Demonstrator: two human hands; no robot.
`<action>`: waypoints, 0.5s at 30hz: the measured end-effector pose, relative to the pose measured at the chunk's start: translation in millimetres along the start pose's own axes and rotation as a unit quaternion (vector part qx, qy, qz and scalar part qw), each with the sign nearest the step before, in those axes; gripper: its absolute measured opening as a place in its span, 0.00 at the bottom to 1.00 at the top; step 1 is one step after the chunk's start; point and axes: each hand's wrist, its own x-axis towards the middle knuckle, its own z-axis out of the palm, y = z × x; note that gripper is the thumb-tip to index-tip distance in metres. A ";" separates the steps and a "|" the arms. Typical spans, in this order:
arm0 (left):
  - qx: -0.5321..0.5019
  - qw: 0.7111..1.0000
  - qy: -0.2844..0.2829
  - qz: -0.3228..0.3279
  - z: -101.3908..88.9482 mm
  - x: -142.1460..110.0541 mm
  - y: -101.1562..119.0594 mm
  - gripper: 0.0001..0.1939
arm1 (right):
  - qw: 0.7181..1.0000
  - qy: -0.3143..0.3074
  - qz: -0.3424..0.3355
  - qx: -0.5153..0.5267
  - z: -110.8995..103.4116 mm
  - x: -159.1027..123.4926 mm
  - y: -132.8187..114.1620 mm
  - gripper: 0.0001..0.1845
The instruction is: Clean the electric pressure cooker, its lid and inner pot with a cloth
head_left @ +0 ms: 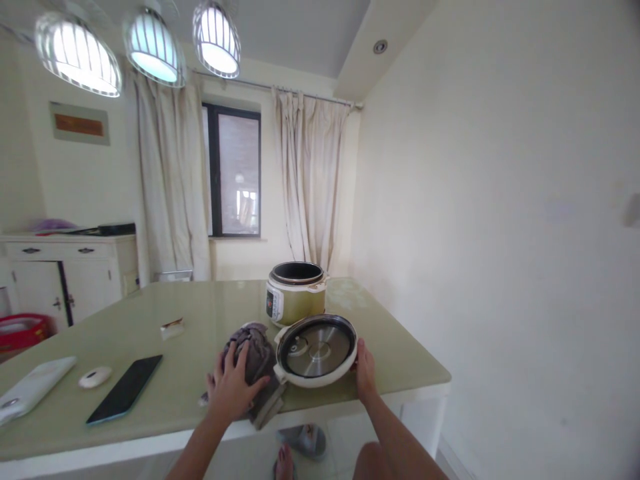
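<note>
My right hand [366, 371] grips the right rim of a pressure cooker lid [320, 353], which is tilted so that its metal underside faces me. On a crumpled grey cloth [256, 353] to the left of the lid rests my left hand [233, 385], fingers spread over the fabric. Part of the cloth hangs over the table's front edge. Behind the lid stands the green and white electric pressure cooker [297, 293], uncovered, its dark round opening facing up and its control panel on the left side.
On the green tabletop [215, 300] to the left lie a black phone [125, 389], a small round white object [95, 377], a long white object [35, 387] and a small packet [173, 327]. A wall [500, 233] rises on the right. Slippers [305, 440] show below.
</note>
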 end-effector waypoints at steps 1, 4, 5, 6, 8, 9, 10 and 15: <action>0.013 0.999 -0.025 -0.015 0.9 2.2 0.5 0.50 | 1.000 -0.010 0.002 0.005 -0.4 0.6 1.2 0.41; 0.042 0.996 -0.068 -0.028 2.5 7.7 3.4 0.49 | 1.000 -0.020 0.002 0.015 -1.2 1.3 4.0 0.39; 0.043 0.996 -0.073 -0.028 1.4 9.9 4.6 0.47 | 1.000 -0.019 0.001 0.018 -1.3 1.2 4.5 0.39; 0.038 0.995 -0.083 -0.026 -1.2 12.7 5.8 0.44 | 1.000 -0.017 0.000 0.022 -1.3 1.1 4.7 0.38; 0.017 0.993 -0.115 -0.015 -11.5 20.7 8.4 0.39 | 0.999 -0.012 0.000 0.034 -1.4 0.7 4.6 0.37; 0.009 0.991 -0.134 -0.007 -19.3 26.2 9.7 0.34 | 0.999 -0.011 -0.001 0.042 -1.6 0.5 4.5 0.36; 0.002 0.989 -0.147 -0.004 -28.8 32.4 11.3 0.28 | 0.999 -0.012 0.000 0.052 -2.0 0.5 4.6 0.36; -0.084 0.991 -0.081 -0.058 -90.6 64.7 33.3 0.27 | 0.993 -0.046 0.047 0.098 -5.7 4.3 11.4 0.35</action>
